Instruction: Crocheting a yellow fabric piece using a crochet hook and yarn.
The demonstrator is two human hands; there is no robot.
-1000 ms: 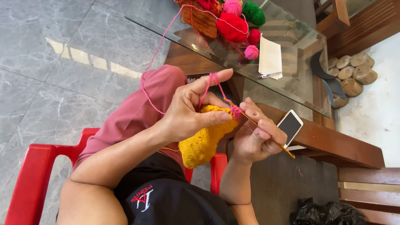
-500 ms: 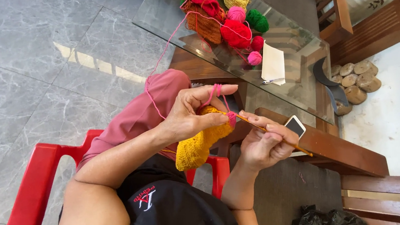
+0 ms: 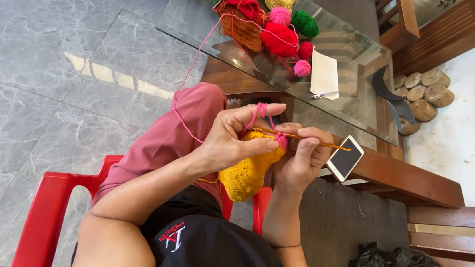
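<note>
While the red chair [image 3: 39,225] frames the near left, the person's pink-clad knee [image 3: 190,117] rises just right of it, with pink yarn [image 3: 187,78] running over it from the far table. Right of the knee, the left hand [image 3: 229,140] is closed on the yellow crochet piece [image 3: 247,175], thumb and fingers pinching its top edge, and the yarn is looped around its raised index finger. Half a second ago that finger was bent lower; now it points out straighter to the right. Just beside it, the right hand [image 3: 303,159] is closed around a crochet hook [image 3: 312,139], whose tip sits at a small pink patch on the piece between the two hands. The hook lies flatter than before, its handle end pointing right towards a phone [image 3: 345,157] on the wooden ledge. Farther off, on the glass table [image 3: 193,17], balls of red, pink and green yarn [image 3: 280,35] lie close together, with a white paper [image 3: 324,74] just right of them. Stones [image 3: 423,91] lie at the far right.
</note>
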